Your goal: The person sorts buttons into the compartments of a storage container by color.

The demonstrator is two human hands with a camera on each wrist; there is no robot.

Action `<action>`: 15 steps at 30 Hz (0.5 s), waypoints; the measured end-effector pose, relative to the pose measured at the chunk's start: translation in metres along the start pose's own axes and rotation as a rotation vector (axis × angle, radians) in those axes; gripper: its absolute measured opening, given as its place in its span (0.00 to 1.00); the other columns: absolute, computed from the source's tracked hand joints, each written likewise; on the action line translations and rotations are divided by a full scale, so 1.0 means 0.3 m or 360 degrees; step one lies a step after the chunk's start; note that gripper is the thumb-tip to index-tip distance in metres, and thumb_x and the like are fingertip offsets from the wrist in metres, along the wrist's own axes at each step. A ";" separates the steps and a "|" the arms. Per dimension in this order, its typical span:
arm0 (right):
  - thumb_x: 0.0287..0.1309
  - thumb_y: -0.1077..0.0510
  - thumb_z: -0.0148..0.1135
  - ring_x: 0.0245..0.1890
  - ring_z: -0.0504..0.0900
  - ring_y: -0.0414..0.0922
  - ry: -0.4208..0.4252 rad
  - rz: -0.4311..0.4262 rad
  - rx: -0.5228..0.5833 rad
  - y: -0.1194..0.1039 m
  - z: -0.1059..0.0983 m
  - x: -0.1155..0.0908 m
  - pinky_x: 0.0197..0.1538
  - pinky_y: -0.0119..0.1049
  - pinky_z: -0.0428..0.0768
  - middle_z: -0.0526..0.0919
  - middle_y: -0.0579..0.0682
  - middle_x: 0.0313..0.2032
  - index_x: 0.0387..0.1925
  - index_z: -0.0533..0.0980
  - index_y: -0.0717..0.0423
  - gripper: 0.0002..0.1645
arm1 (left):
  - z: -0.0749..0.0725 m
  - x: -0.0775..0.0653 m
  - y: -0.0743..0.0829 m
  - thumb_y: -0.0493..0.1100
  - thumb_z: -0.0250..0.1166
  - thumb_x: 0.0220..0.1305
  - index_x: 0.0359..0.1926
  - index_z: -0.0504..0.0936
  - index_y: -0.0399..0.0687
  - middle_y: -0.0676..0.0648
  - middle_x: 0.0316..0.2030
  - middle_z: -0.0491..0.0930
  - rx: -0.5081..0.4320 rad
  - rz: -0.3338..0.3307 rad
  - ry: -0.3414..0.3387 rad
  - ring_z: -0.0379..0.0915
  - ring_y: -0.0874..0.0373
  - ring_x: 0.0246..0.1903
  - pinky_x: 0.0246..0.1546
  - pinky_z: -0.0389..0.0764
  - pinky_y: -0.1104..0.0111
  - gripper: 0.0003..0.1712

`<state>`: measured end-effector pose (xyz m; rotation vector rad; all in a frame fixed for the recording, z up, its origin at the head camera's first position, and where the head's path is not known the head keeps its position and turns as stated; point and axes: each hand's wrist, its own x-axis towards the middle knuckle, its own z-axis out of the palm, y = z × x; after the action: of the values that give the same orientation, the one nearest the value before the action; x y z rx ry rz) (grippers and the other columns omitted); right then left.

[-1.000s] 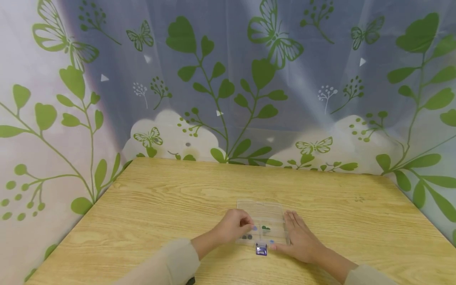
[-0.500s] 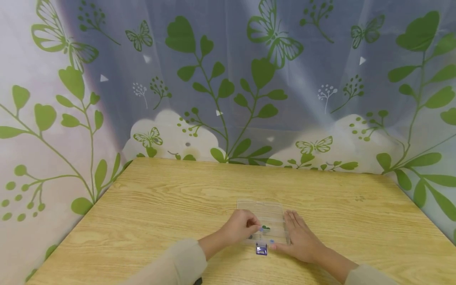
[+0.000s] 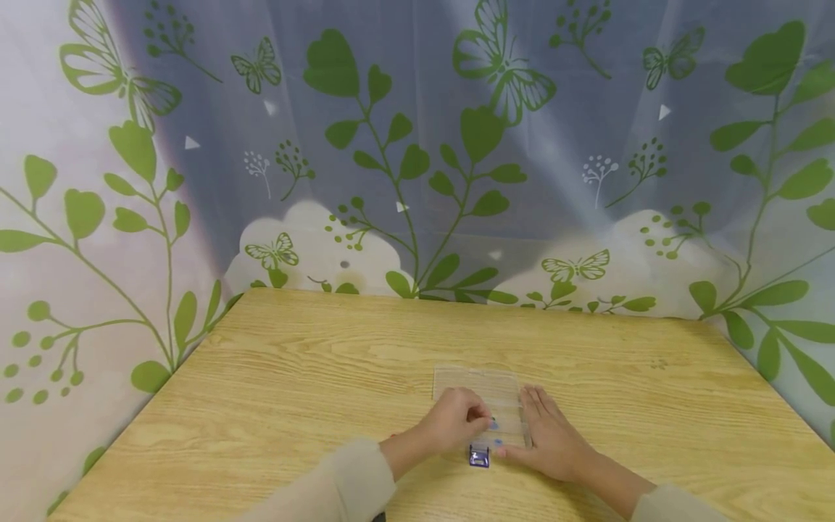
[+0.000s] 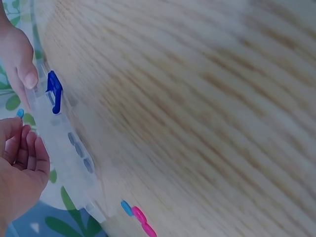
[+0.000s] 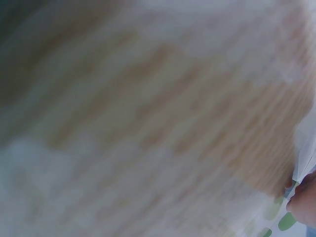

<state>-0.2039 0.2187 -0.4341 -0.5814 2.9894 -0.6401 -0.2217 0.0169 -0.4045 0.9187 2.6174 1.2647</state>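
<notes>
A clear plastic compartment box (image 3: 457, 378) lies on the table with its lid folded back and a blue latch (image 3: 479, 456) at its front. My left hand (image 3: 457, 422) is over the box, pinching a small blue oval piece (image 4: 20, 113) between thumb and fingertip. My right hand (image 3: 554, 444) rests along the box's right side, fingers straight, thumb at the front corner. Another small blue piece (image 3: 499, 442) lies in the front right compartment. Dark round pieces (image 4: 79, 149) show through the box wall in the left wrist view. My left hand hides much of the box's left half.
A blue piece (image 4: 126, 207) and a few pink pieces (image 4: 139, 215) lie on the wooden table (image 3: 313, 362) beside the box. A curtain (image 3: 417, 145) with green leaves and butterflies stands behind the table's far edge.
My left hand has moved right across the box with the blue piece, from the left compartments to the right ones, now covering most of the green pieces. The right hand has stayed put.
</notes>
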 end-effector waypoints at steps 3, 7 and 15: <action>0.51 0.28 0.54 0.69 0.44 0.68 -0.0002 -0.0001 -0.0001 0.001 0.000 -0.001 0.67 0.61 0.50 0.48 0.74 0.67 0.66 0.47 0.77 0.64 | 0.007 0.002 0.006 0.34 0.64 0.56 0.28 0.82 0.37 0.51 0.22 0.76 0.0019 -0.0012 -0.0003 0.60 0.72 0.19 0.22 0.67 0.83 0.03; 0.50 0.27 0.54 0.69 0.44 0.68 -0.0004 0.0003 -0.0001 0.002 0.001 0.000 0.67 0.62 0.50 0.48 0.73 0.67 0.66 0.47 0.76 0.64 | 0.015 0.006 0.015 0.34 0.64 0.56 0.27 0.81 0.38 0.51 0.23 0.76 0.0039 -0.0025 -0.0009 0.62 0.73 0.21 0.25 0.69 0.83 0.03; 0.50 0.27 0.55 0.69 0.44 0.68 0.0002 -0.0001 -0.0011 0.004 0.003 0.001 0.67 0.62 0.50 0.48 0.73 0.67 0.66 0.47 0.76 0.65 | 0.022 0.006 0.026 0.34 0.64 0.56 0.27 0.82 0.39 0.52 0.23 0.76 0.0082 -0.0050 -0.0050 0.63 0.73 0.22 0.26 0.70 0.83 0.03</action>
<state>-0.2044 0.2193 -0.4353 -0.5822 2.9937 -0.6307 -0.2172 0.0260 -0.4028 0.8943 2.6407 1.1712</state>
